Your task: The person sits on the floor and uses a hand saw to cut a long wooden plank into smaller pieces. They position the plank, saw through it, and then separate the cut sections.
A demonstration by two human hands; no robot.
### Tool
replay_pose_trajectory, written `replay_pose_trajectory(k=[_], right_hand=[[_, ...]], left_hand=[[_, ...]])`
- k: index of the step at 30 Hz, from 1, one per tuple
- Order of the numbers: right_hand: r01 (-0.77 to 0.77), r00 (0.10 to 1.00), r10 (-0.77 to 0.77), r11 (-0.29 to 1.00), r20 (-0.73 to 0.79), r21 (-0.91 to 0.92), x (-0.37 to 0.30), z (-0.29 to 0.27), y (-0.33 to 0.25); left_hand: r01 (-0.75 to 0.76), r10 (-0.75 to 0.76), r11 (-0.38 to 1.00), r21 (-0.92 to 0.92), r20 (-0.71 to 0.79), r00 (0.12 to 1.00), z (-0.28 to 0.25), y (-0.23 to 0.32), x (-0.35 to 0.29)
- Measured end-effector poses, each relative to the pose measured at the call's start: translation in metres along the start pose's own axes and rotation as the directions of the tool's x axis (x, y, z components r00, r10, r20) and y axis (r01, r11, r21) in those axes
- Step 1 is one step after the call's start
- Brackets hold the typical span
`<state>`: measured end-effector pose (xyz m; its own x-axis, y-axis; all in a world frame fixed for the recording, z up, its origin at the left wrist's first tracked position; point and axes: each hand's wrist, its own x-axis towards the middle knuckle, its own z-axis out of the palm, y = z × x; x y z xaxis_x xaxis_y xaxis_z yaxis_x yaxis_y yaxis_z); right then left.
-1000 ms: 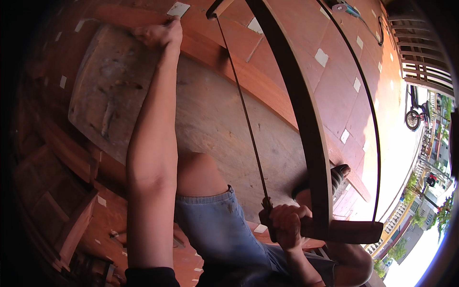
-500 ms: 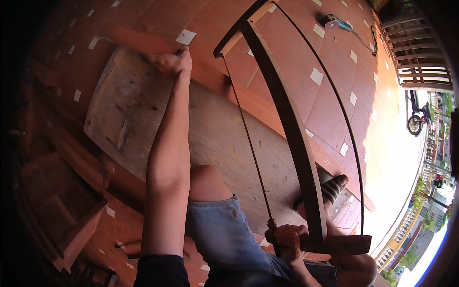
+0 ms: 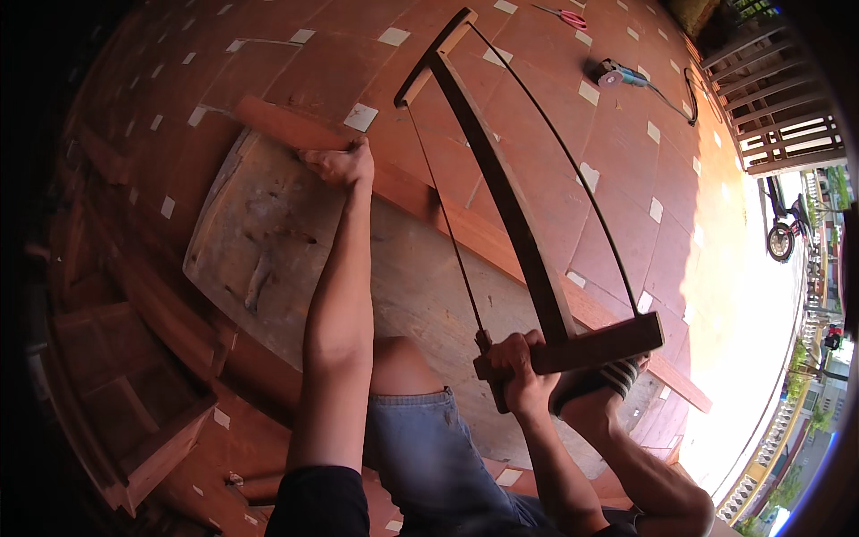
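Note:
A wooden frame saw [image 3: 510, 192] stretches away from me, its thin blade crossing a long reddish plank [image 3: 483, 234] near a dark mark. My right hand [image 3: 523, 367] is wrapped round the near end of the saw, by the blade's handle. Further up, my left hand [image 3: 340, 166] grips the plank left of the blade, thumb side up, fingers partly hidden. The plank lies along the far edge of a worn wooden bench top [image 3: 412, 277]. A sandalled foot [image 3: 617, 376] rests by the plank's right part, partly covered by the saw's end bar.
An angle grinder [image 3: 622, 76] with its cord lies on the tiled floor [image 3: 617, 233] at the far right, and red-handled scissors or pliers [image 3: 568, 16] sit beyond it. Wooden frame pieces [image 3: 134, 385] stand at the left. A slatted wooden piece [image 3: 778, 98] is at the right edge.
My right hand has pushed the saw's near end forward, away from me. My left hand stays on the plank. The whole view has shifted slightly.

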<state>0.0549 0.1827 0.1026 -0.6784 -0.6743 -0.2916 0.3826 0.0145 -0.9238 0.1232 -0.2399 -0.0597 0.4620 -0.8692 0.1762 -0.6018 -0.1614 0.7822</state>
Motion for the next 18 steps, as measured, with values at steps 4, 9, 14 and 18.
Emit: replay_pose_trajectory(k=[4, 9, 14, 18], right_hand=[[0.047, 0.997, -0.045, 0.998, 0.061, -0.034, -0.113, -0.061, -0.034], [0.101, 0.993, -0.106, 0.991, 0.056, 0.084, -0.037, -0.02, -0.003], [0.094, 0.996, -0.094, 0.995, 0.013, -0.028, 0.103, 0.049, 0.019], [0.028, 1.0, -0.028, 1.0, 0.013, -0.006, 0.041, 0.015, 0.009]], left_hand=[[0.031, -0.034, 0.999, 0.023, 0.14, 0.99, -0.011, 0.023, -0.017], [0.069, -0.069, 0.998, 0.01, 0.191, 0.979, -0.023, 0.033, -0.02], [0.061, -0.066, 0.996, 0.058, 0.088, 0.994, -0.01, 0.032, -0.015], [0.006, -0.006, 1.0, 0.012, 0.042, 0.999, -0.011, 0.024, -0.01]])
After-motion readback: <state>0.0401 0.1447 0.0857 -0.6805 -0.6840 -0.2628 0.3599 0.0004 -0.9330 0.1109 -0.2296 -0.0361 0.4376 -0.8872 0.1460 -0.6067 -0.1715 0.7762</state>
